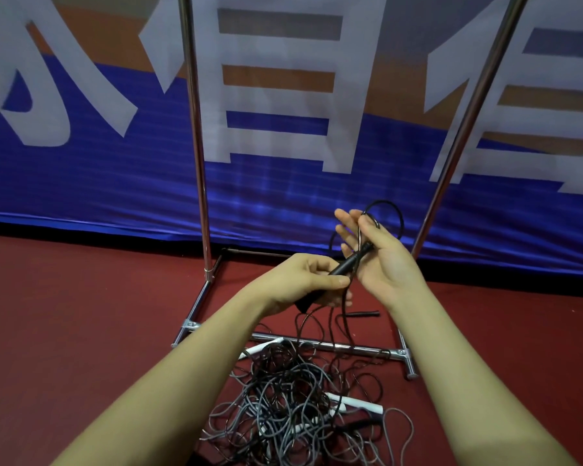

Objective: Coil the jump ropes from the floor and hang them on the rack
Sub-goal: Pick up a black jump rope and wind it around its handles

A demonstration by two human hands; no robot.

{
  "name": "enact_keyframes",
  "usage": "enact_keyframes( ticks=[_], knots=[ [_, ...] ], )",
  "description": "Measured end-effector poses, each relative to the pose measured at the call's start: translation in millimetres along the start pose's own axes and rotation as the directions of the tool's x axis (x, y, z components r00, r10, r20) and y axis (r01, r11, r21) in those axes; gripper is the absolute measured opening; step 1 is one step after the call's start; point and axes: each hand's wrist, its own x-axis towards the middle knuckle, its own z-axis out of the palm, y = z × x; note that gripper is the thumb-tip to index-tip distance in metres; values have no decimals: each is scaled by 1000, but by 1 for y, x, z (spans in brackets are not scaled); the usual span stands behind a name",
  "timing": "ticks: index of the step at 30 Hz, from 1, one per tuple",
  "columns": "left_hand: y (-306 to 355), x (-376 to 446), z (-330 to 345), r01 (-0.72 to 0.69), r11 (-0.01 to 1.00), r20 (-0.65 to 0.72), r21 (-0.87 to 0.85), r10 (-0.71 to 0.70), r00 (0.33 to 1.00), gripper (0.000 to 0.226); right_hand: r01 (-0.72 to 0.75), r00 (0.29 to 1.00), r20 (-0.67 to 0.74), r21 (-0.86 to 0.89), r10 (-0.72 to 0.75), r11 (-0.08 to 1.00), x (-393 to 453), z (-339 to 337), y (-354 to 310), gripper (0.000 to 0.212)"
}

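Coiling begins: the left hand [305, 280] grips a black rope handle [342, 267] while the right hand [379, 253], fingers spread, catches its cord's first loop; remaining ropes [297, 405] lie tangled at six o'clock, rack [196, 129] behind; more winding likely follows

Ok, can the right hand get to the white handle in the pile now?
Probably not yet: the right hand has black rope looped over its fingers; the white handle lies uncovered below.
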Motion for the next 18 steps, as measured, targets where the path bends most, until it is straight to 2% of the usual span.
enact_keyframes(
  ticks=[3, 6, 8, 11, 13, 15, 18],
  knots=[
    [5, -4, -3, 3, 999, -60, -53, -6, 998, 12, -5, 1000, 12, -76, 6, 997, 3, -4, 3, 20],
    [12, -2, -11, -72, 972, -236, -224, 18, 972, 14, -151, 986, 39, -167, 160, 974, 2, -4, 10, 35],
    [16, -1, -19, -153, 925, -369, -349, 15, 929, 16, -249, 956, 77, -306, 284, 919, -2, -6, 16, 38],
    [20, -2, -30, -220, 885, -479, -410, -3, 878, 17, -239, 905, 203, -487, 375, 840, -10, -5, 22, 29],
    [20, -4, -33, -228, 879, -496, -419, -11, 868, 16, -195, 907, 249, -466, 339, 863, -12, -1, 23, 17],
    [19, -5, -34, -217, 883, -495, -417, -21, 868, 16, -156, 934, 238, -396, 265, 905, -13, 3, 19, 15],
    [15, -5, -37, -112, 953, -476, -281, -37, 879, 17, -121, 968, 196, -188, 158, 975, -11, 6, 10, 18]
  ],
)
